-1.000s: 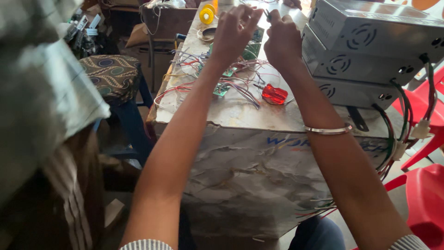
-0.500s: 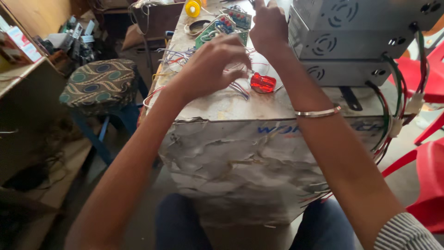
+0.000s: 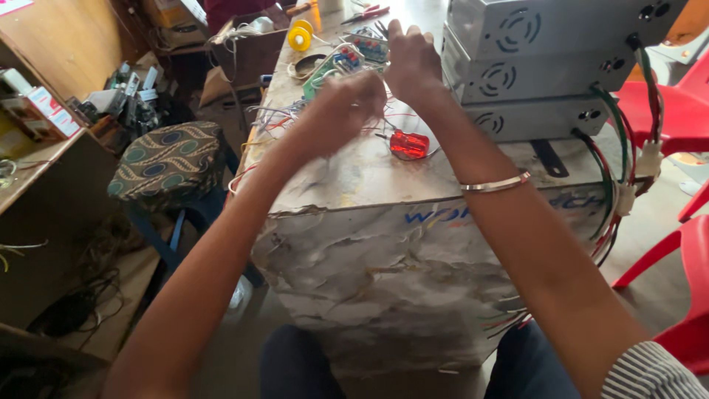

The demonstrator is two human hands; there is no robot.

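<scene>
Cluttered workshop, scuffed pale worktop (image 3: 354,177); red-handled screwdriver (image 3: 405,143) lies flat, long axis left-right, tip pointing left; blurry left hand (image 3: 341,111) curled around thin coloured wires (image 3: 284,118); right hand (image 3: 412,63) grip — can't tell.

Your red-handled screwdriver (image 3: 408,144), your thin silver bangle (image 3: 496,183), grey metal boxes (image 3: 546,66), mottled cream desk (image 3: 369,244), yellow tape roll (image 3: 299,38), green-and-brown patterned stool cushion (image 3: 168,159), red plastic chairs (image 3: 683,111), your striped cuff (image 3: 653,373).

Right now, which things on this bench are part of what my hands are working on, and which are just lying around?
In hand:
left hand
right hand
thin coloured wires
green circuit board

Lying about:
red-handled screwdriver
yellow tape roll
grey metal boxes
patterned stool
</scene>
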